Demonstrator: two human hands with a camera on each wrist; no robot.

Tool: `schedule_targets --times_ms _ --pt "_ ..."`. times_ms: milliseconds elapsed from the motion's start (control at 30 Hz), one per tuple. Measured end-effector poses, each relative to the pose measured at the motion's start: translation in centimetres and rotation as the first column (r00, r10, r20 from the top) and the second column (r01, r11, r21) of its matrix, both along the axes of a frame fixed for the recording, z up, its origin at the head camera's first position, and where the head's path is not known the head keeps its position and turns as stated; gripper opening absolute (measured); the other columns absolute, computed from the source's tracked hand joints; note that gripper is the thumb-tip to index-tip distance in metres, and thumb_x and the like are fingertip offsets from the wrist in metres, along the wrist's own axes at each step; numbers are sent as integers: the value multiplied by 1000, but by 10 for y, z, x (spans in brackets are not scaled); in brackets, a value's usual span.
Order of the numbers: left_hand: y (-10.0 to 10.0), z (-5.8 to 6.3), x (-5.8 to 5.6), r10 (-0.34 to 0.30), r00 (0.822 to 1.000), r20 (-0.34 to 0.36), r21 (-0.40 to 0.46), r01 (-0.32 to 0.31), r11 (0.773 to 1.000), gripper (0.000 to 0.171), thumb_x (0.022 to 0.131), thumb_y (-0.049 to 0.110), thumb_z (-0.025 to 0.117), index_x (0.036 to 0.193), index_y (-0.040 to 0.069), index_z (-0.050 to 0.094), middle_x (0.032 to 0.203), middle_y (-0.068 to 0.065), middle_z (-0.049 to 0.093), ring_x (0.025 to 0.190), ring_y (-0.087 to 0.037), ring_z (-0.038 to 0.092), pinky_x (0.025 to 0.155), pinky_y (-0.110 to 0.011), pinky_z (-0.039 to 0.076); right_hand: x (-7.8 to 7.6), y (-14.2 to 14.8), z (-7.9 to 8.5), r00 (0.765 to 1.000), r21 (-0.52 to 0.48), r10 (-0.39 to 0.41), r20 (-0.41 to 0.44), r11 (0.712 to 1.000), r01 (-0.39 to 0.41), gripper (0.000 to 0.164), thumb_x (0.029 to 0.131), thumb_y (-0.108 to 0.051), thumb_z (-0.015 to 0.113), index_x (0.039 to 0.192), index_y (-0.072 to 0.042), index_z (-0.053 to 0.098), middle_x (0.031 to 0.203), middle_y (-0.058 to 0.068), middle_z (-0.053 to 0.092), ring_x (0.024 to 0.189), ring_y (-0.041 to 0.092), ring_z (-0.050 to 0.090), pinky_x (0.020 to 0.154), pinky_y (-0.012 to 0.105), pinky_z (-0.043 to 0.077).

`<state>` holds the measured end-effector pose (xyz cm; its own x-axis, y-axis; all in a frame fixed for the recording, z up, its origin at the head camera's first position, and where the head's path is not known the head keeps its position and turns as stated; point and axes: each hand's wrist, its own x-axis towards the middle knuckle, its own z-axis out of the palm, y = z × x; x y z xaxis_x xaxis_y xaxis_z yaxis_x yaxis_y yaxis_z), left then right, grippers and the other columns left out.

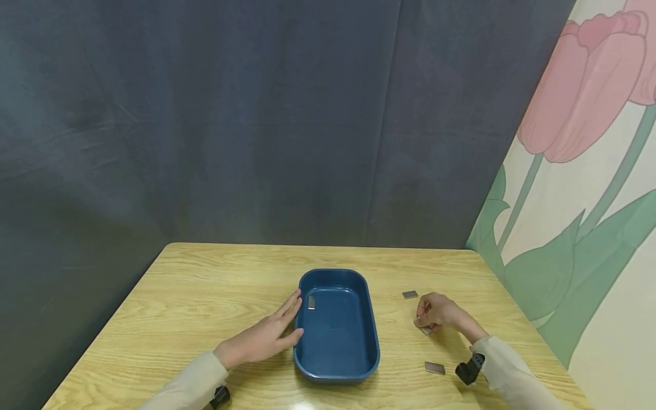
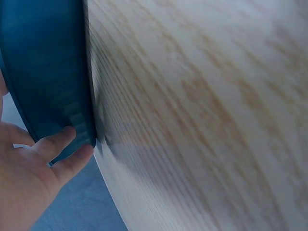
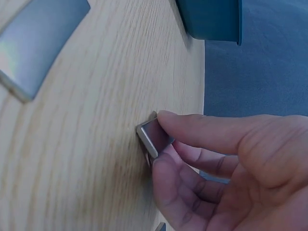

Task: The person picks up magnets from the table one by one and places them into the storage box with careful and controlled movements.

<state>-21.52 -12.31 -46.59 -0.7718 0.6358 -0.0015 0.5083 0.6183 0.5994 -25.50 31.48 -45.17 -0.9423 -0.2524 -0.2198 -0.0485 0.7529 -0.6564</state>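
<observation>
A deep blue rectangular tray (image 1: 335,373) stands on the wooden table. My left hand (image 1: 263,337) lies along its left side, fingers straight and touching the wall; the left wrist view shows the fingertips (image 2: 65,137) against the blue side. To the right of the tray, my right hand (image 1: 441,312) pinches a small flat grey metal block (image 3: 156,134) between thumb and fingers, tilted at the table surface. One similar metal block (image 1: 311,303) is inside the tray near its left wall. Another block (image 1: 410,294) lies beyond my right hand, and one more block (image 1: 434,368) nearer to me.
The pale wooden table (image 1: 215,285) ends at a dark curtain (image 1: 256,125) at the back. On the right is a wall (image 1: 605,273) painted with pink tulips. Each wrist wears a black device (image 1: 470,369).
</observation>
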Motion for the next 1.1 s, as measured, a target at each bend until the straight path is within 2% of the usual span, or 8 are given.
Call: schedule_targets --times_ms 333,700,900,1100 --pt "-1 -1 0 -3 1000 -2 -2 3 1000 73 106 46 40 159 5 11 166 0 -10 145 -30 22 111 -55 30 0 1 -2 999 -38 47 0 998 -47 11 83 2 76 82 2 64 71 6 61 61 17 58 54 33 53" --pt "-1 0 -1 -3 1000 6 -2 3 1000 73 106 46 40 159 5 11 166 -1 -10 146 -30 21 111 -55 29 -1 1 -3 998 -56 60 -9 997 -61 12 84 2 75 82 2 63 71 5 61 58 16 57 53 32 53" --pt "-1 1 -1 -1 1000 2 -3 1 1000 73 106 47 40 159 6 11 166 -1 -10 146 -30 20 111 -60 27 -1 -1 0 998 -91 59 -7 994 -59 13 83 5 74 83 4 61 73 7 60 58 17 57 54 35 54" --pt "-1 0 -1 -8 1000 0 -2 8 1000 73 106 46 40 159 5 11 166 -2 -10 146 -30 20 112 -54 29 1 -4 4 998 -89 56 13 995 -55 8 85 5 72 88 5 64 79 8 62 61 18 58 55 35 55"
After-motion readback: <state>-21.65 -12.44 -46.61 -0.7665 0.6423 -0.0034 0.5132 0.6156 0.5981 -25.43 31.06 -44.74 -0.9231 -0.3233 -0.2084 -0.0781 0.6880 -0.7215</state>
